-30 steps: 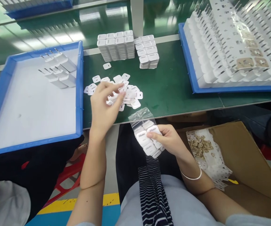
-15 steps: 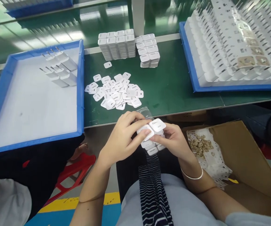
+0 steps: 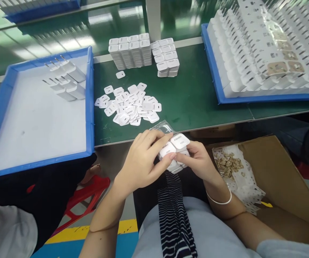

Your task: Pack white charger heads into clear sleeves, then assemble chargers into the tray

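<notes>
Just past the bench's near edge, over my lap, both hands grip a block of white plastic covers point(image 3: 180, 141) with rounded corners and small slots. My left hand point(image 3: 146, 157) wraps the left side, its thumb on the top covers. My right hand point(image 3: 197, 157) closes round the right side, thumb across the front. Clear plastic film point(image 3: 164, 126) sticks out beyond the block by my left fingers. Beyond my hands lies a loose pile of similar white covers point(image 3: 133, 104). Two neat blocks of stacked covers point(image 3: 130, 53) stand behind it, with one single cover point(image 3: 120, 75) apart.
At left, a blue-rimmed tray point(image 3: 90, 107) holds several white plug adapters point(image 3: 68, 86). Another blue tray point(image 3: 220, 86) at right is packed with adapters under a perforated sheet. A cardboard box point(image 3: 280, 179) with scraps stands lower right. A person's leg point(image 3: 36, 200) and a red stool point(image 3: 90, 197) are lower left.
The block in my hands has tipped, so its lower covers show less and the top left cover shows more. The film beyond it stands out further.
</notes>
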{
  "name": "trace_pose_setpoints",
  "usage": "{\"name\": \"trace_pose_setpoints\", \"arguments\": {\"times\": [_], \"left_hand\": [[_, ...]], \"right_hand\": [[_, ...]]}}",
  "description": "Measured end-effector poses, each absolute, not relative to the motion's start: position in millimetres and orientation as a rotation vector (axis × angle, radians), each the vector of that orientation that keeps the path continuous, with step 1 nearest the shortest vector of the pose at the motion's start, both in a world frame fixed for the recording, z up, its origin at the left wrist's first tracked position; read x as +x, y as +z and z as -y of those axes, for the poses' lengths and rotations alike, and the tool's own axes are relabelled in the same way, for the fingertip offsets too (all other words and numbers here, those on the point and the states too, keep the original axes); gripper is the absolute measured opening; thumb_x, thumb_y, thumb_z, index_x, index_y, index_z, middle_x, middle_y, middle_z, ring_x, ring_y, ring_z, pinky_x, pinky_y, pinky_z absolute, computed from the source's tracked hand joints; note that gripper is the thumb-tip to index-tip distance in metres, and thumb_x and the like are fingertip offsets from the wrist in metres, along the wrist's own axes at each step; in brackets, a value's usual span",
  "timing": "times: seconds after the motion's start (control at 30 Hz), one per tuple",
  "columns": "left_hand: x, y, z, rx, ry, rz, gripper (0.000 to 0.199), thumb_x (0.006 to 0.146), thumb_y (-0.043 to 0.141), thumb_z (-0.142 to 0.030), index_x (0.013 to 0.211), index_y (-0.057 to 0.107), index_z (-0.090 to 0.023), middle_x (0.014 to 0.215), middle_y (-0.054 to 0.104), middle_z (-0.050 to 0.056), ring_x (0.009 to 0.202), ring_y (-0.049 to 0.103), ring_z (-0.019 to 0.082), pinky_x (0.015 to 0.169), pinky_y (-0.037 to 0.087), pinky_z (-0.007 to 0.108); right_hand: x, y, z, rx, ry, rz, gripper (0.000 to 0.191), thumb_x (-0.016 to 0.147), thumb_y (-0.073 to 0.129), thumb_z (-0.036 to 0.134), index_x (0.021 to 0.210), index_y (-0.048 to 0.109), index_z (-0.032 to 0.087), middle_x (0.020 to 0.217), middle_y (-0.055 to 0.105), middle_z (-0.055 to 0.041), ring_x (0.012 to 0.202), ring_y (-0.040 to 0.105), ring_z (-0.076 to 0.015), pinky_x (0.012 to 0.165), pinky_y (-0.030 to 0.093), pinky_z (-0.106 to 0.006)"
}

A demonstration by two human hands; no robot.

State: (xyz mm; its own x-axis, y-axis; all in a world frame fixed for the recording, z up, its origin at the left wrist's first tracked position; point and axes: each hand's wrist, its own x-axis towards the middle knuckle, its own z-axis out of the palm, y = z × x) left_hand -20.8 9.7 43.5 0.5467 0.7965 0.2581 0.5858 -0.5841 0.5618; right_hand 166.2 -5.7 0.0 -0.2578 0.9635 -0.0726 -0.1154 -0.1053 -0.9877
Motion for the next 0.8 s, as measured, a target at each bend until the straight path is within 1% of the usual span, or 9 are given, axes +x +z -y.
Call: {"name": "trace_pose_setpoints", "arguments": {"times": [0.1, 0.23, 0.3, 0.33, 0.43, 0.5, 0.6, 0.67, 0.8], "left_hand": [[-22.6, 37.2, -8.9, 2.399, 0.687, -1.112, 0.051, 0.093, 0.058, -0.032, 0.139, 0.049, -0.012, 0.123, 0.058, 0.013, 0.112, 0.053, 0.023, 0.094, 0.041, 0.037], [-27.0, 34.6, -8.8, 2.433, 0.645, -1.095, 0.06, 0.094, 0.056, -0.038, 0.147, 0.04, -0.014, 0.129, 0.055, 0.013, 0.116, 0.05, 0.023, 0.099, 0.038, 0.038], [-28.2, 35.5, -8.8, 2.474, 0.613, -1.118, 0.063, 0.094, 0.056, -0.043, 0.148, 0.039, -0.014, 0.129, 0.055, 0.014, 0.117, 0.049, 0.024, 0.1, 0.038, 0.038], [-28.1, 35.9, -8.5, 2.5, 0.593, -1.13, 0.065, 0.093, 0.056, -0.044, 0.148, 0.038, -0.014, 0.129, 0.055, 0.014, 0.117, 0.049, 0.025, 0.1, 0.038, 0.039], [-24.8, 34.8, -5.9, 2.594, 0.618, -1.217, 0.07, 0.092, 0.059, -0.044, 0.15, 0.035, -0.013, 0.134, 0.052, 0.017, 0.123, 0.048, 0.028, 0.101, 0.039, 0.041], [-20.7, 31.5, -2.5, 2.639, 0.791, -1.348, 0.068, 0.088, 0.065, -0.04, 0.147, 0.04, -0.015, 0.139, 0.049, 0.019, 0.126, 0.048, 0.031, 0.102, 0.04, 0.044], [-14.6, 25.2, 3.5, 2.555, 1.067, -1.402, 0.053, 0.084, 0.071, -0.025, 0.134, 0.055, -0.019, 0.128, 0.059, 0.015, 0.118, 0.057, 0.027, 0.097, 0.048, 0.04], [-11.7, 22.6, 6.6, 2.423, 1.112, -1.345, 0.044, 0.085, 0.069, -0.017, 0.127, 0.06, -0.02, 0.117, 0.066, 0.01, 0.11, 0.063, 0.022, 0.094, 0.054, 0.036], [-7.8, 23.7, 8.7, 2.19, 1.104, -1.326, 0.037, 0.084, 0.068, -0.014, 0.12, 0.065, -0.019, 0.114, 0.07, 0.008, 0.104, 0.067, 0.018, 0.091, 0.058, 0.033]], "right_hand": [[168.5, 2.2, 3.9, -0.996, 1.578, 1.23, 0.016, 0.079, 0.076, 0.026, 0.091, 0.071, 0.017, 0.081, 0.07, -0.0011, 0.066, 0.059, -0.012, 0.059, 0.049, -0.021], [170.8, 0.4, 3.1, -0.928, 1.569, 1.271, 0.014, 0.08, 0.075, 0.026, 0.092, 0.071, 0.018, 0.081, 0.069, -0.0004, 0.067, 0.057, -0.0115, 0.062, 0.049, -0.021], [170.9, -2.1, 3.5, -0.898, 1.574, 1.246, 0.014, 0.085, 0.07, 0.031, 0.088, 0.071, 0.018, 0.077, 0.068, -0.0003, 0.065, 0.056, -0.0118, 0.06, 0.048, -0.021], [170.5, -3.3, 3.7, -0.908, 1.575, 1.215, 0.018, 0.087, 0.066, 0.034, 0.085, 0.071, 0.017, 0.073, 0.066, 0.0, 0.063, 0.054, -0.0114, 0.058, 0.046, -0.021], [167.4, -5.6, 4.6, -1.018, 1.525, 1.15, 0.03, 0.091, 0.06, 0.038, 0.073, 0.068, 0.015, 0.06, 0.056, 0.002, 0.051, 0.043, -0.0084, 0.046, 0.036, -0.02], [164.1, -5.9, 4.9, -1.079, 1.447, 1.161, 0.032, 0.093, 0.058, 0.038, 0.072, 0.067, 0.015, 0.058, 0.054, 0.0023, 0.051, 0.041, -0.008, 0.046, 0.034, -0.02], [159.5, -5.6, 5.3, -1.112, 1.346, 1.203, 0.032, 0.095, 0.055, 0.039, 0.074, 0.065, 0.016, 0.059, 0.052, 0.0022, 0.053, 0.042, -0.0088, 0.048, 0.035, -0.021], [157.6, -5.0, 5.8, -1.127, 1.298, 1.249, 0.033, 0.095, 0.054, 0.038, 0.073, 0.062, 0.016, 0.057, 0.049, 0.003, 0.051, 0.04, -0.0083, 0.046, 0.033, -0.021], [156.1, -2.7, 7.9, -1.136, 1.208, 1.359, 0.033, 0.097, 0.051, 0.036, 0.071, 0.056, 0.017, 0.058, 0.048, 0.003, 0.049, 0.039, -0.008, 0.046, 0.032, -0.022]]}}
